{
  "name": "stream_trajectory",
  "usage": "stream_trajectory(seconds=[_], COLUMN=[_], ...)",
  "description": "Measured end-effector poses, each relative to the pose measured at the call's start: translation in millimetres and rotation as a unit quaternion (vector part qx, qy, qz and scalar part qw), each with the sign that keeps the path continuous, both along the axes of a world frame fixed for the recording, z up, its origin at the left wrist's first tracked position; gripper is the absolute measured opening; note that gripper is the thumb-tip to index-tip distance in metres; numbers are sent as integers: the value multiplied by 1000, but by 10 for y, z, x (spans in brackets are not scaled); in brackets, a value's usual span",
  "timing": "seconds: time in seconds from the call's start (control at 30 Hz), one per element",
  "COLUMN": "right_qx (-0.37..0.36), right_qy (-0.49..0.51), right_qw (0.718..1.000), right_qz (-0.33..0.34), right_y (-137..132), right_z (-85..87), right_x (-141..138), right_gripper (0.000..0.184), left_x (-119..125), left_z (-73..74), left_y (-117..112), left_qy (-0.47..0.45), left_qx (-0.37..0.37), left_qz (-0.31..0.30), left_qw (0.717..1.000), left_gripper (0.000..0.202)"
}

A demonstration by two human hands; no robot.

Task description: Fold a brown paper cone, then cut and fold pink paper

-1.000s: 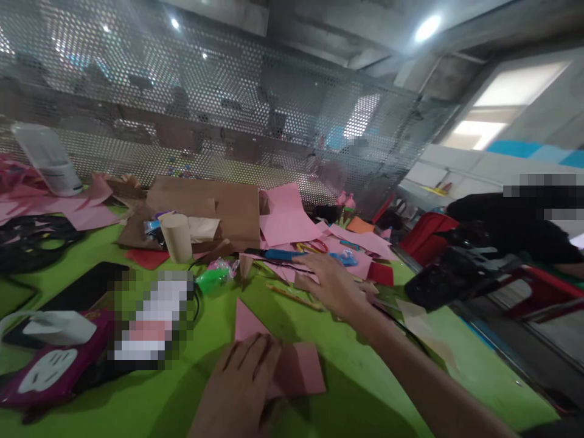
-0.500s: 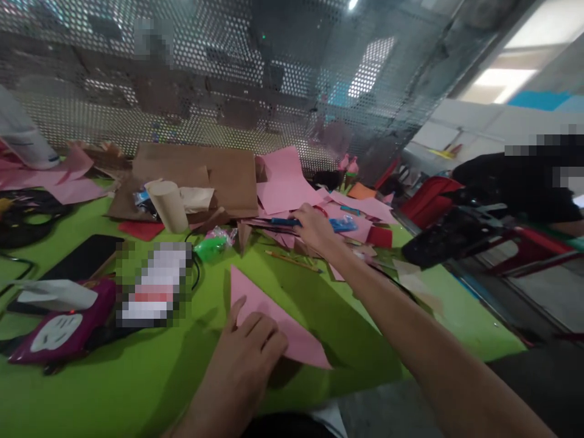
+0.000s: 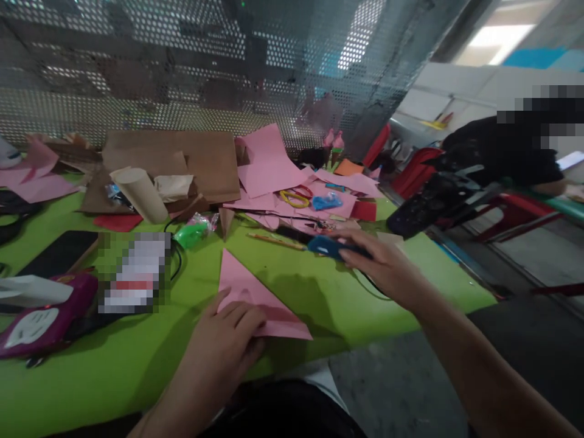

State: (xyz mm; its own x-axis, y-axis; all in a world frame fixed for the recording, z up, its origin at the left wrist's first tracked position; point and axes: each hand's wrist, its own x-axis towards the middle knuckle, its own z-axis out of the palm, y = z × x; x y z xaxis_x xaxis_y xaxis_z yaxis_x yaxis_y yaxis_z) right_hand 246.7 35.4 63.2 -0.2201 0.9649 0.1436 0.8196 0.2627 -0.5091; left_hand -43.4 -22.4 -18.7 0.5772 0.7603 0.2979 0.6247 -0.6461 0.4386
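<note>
My left hand (image 3: 232, 331) holds a folded pink paper (image 3: 255, 286) down near the table's front edge, its fingers bent over the paper. The paper is a triangle with one point facing away from me. To the right, my right hand (image 3: 381, 261) is closed around a blue utility knife (image 3: 326, 247), held low over the table and pointing left. A blade cannot be made out. Just left of the knife lies a pencil (image 3: 276, 241).
Pink sheets (image 3: 269, 167), a yellow-handled pair of scissors (image 3: 294, 198) and a blue plastic-wrapped item (image 3: 327, 201) lie at the back. Cardboard (image 3: 212, 164) and a paper roll (image 3: 139, 194) stand behind a phone (image 3: 137, 274). A purple tissue holder (image 3: 50, 319) sits left. A person (image 3: 497, 152) is at right.
My right hand has come back from the pile toward me and to the right, bringing the blue utility knife. My left hand stays on the pink paper. The view has shifted slightly.
</note>
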Motion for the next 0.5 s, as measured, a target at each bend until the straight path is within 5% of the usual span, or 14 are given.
stream_trajectory(seconds=[0.17,0.5], right_qx=[-129,-105], right_qy=[45,-53], right_qw=[991,991], right_qz=[-4,59], right_y=[-479,-723], right_z=[-217,-410], right_x=[279,312], right_gripper=[41,39], left_x=[54,101], left_z=[34,16], left_y=[17,65], left_qy=[4,1], left_qx=[-4,16], left_qz=[27,69], left_qw=[1000,997], left_gripper=[8,7])
